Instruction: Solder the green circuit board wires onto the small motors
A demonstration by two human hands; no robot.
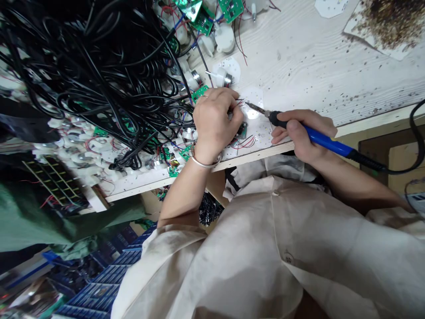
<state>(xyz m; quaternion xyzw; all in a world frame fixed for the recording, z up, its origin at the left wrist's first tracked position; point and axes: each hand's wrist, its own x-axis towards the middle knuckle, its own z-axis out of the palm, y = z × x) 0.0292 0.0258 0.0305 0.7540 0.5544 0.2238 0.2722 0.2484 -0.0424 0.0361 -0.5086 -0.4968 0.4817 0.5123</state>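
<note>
My right hand (pixel 303 133) grips a blue-handled soldering iron (pixel 318 138); its metal tip points left over a round white LED disc (pixel 254 108) on the bench. My left hand (pixel 215 122), with a silver bangle on the wrist, is closed over a small part with red and black wires (pixel 246 142) beside a little green circuit board (pixel 243 130), just left of the tip. What the fingers pinch is hidden.
A big tangle of black cables (pixel 99 66) covers the bench's left. White bulb bases (pixel 224 37) and green boards (pixel 230 8) lie behind. The iron's black cord (pixel 415 146) loops right. Blue crates (pixel 99 292) stand below. The wooden bench edge (pixel 365 122) runs diagonally.
</note>
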